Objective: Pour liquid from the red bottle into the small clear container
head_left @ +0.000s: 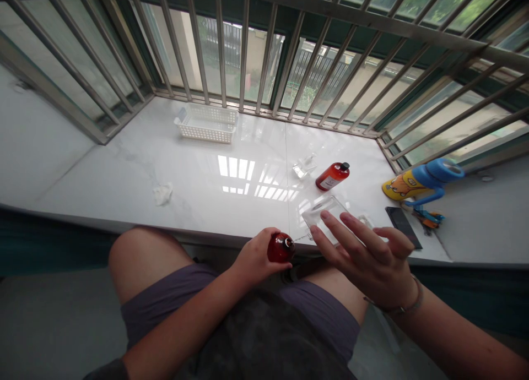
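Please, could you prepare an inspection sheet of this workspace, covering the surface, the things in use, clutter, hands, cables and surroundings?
Surface: white countertop, glossy, showing window reflections.
Job's things: held red bottle; capped red bottle on the countertop; clear container near its front edge.
Clutter: white basket, crumpled white tissue, small clear item, blue-and-yellow flask, dark phone-like slab, small orange-and-blue items.
Hands: left hand grips the held red bottle; right hand has its fingers spread in front of the clear container, contact unclear.
Cables: nothing seen.
Surroundings: metal bars before windows.
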The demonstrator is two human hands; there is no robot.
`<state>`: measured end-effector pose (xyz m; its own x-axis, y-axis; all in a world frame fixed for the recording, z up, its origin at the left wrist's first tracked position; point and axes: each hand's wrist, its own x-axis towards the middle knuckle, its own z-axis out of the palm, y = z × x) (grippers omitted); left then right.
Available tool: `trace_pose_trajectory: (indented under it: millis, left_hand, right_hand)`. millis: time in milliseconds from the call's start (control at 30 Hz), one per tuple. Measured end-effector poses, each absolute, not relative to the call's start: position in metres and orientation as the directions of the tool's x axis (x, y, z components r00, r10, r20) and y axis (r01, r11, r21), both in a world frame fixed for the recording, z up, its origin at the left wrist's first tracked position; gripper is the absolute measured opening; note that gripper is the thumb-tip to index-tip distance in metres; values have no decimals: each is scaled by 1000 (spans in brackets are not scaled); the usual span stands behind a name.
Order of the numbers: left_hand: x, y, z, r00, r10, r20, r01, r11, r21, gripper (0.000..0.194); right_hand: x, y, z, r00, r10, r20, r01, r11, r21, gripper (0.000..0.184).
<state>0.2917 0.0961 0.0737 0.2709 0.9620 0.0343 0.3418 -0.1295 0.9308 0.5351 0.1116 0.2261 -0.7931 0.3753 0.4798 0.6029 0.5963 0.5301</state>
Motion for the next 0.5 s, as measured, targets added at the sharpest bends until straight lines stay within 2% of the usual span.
trace_pose_trajectory:
  millis: [100, 500]
  left_hand:
    - [292, 96, 74, 275, 961, 27, 340, -123, 932, 77]
    - [292, 96, 74, 272, 962, 24, 346, -121, 930, 79]
  right_hand:
    - [536, 112, 226, -810, 358, 465, 584, 566, 582, 43]
    - [543, 110, 221, -811, 359, 461, 584, 521, 622, 51]
